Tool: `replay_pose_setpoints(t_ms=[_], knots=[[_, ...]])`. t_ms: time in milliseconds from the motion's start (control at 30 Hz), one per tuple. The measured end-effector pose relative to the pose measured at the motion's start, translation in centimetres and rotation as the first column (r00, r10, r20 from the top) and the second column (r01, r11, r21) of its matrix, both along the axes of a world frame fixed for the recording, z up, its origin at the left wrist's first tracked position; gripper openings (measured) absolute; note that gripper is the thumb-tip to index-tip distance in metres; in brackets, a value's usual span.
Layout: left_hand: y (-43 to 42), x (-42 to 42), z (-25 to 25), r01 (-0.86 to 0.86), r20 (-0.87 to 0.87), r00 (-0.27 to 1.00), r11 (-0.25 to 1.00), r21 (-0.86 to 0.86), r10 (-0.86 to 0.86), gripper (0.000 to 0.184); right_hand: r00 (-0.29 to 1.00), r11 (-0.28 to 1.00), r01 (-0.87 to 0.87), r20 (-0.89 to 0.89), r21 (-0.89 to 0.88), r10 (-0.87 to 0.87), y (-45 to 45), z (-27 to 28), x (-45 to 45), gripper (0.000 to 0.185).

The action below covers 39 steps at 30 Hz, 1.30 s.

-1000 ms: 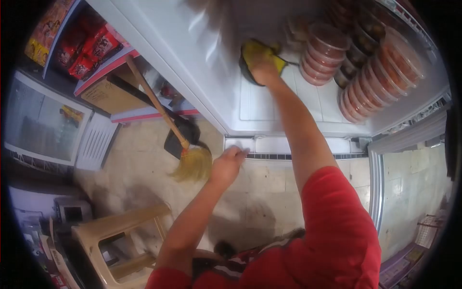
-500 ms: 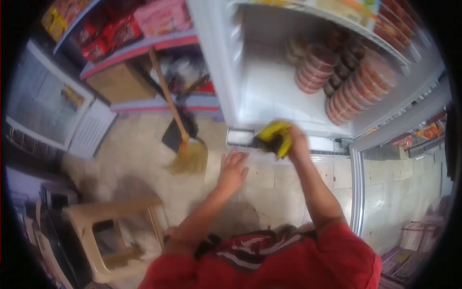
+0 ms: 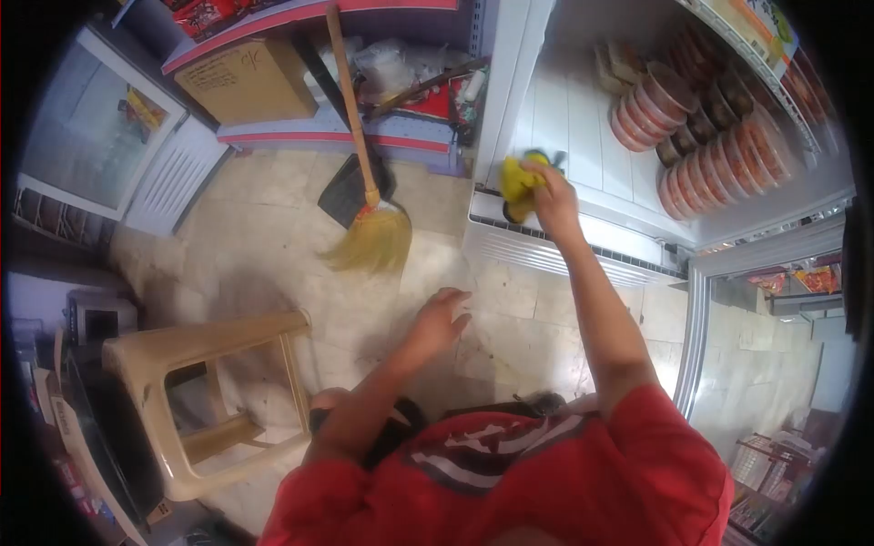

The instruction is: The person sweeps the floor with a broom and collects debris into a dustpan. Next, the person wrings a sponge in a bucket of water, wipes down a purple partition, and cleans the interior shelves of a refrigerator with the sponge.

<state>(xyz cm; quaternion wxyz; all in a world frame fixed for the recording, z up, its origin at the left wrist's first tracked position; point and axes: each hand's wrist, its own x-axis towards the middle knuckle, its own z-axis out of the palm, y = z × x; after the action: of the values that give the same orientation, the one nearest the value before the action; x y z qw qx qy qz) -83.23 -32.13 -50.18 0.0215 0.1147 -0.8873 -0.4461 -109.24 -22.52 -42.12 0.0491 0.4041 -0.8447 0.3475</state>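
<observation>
My right hand is closed on a yellow cloth with dark patches, at the front left corner of the white fridge's bottom. The cloth is slightly blurred, and I cannot tell whether it presses on the surface. Over the tiled floor, my left hand hangs with its fingers apart and nothing in it. Inside the fridge, behind the cloth, stand stacks of round lidded tubs with reddish contents.
The open glass door stands at the right. A straw broom and a black dustpan lean by the shelf at the left. A beige plastic stool is at the lower left, and a cardboard box sits on the low shelf.
My right hand has moved the cloth from the fridge's front lip to its left front corner. The view has shifted, showing more of the grille below. My left hand still hangs free.
</observation>
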Motion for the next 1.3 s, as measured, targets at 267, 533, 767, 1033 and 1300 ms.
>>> replay_pose_setpoints(t_ms=[267,533,767,1033,1300], knots=[[-1.6,-2.6,1.6,-0.089,-0.018,0.996,0.995,0.042,0.09,0.05,0.939,0.899,0.16,-0.343,0.407,-0.012,-1.4,-5.4,6.6,0.052],[-1.4,-1.6,0.7,-0.05,0.003,0.999,0.999,-0.019,0.05,0.051,0.989,0.826,-0.134,0.026,0.548,0.143,0.1,-1.7,3.3,0.063],[-1.9,-1.9,1.4,-0.072,0.075,0.995,0.997,0.035,0.07,0.05,0.982,0.85,-0.038,-0.136,0.526,0.128,-2.6,-4.4,4.8,0.075],[-2.5,-2.1,1.2,-0.095,0.061,0.994,0.991,0.1,0.089,0.049,0.946,0.894,-0.126,-0.218,0.43,0.238,-2.7,-5.7,5.6,0.063],[-3.6,-4.0,3.7,-0.111,-0.048,0.992,0.989,0.099,0.116,0.046,0.978,0.946,0.007,-0.199,0.325,0.061,-0.2,-5.2,5.7,0.054]])
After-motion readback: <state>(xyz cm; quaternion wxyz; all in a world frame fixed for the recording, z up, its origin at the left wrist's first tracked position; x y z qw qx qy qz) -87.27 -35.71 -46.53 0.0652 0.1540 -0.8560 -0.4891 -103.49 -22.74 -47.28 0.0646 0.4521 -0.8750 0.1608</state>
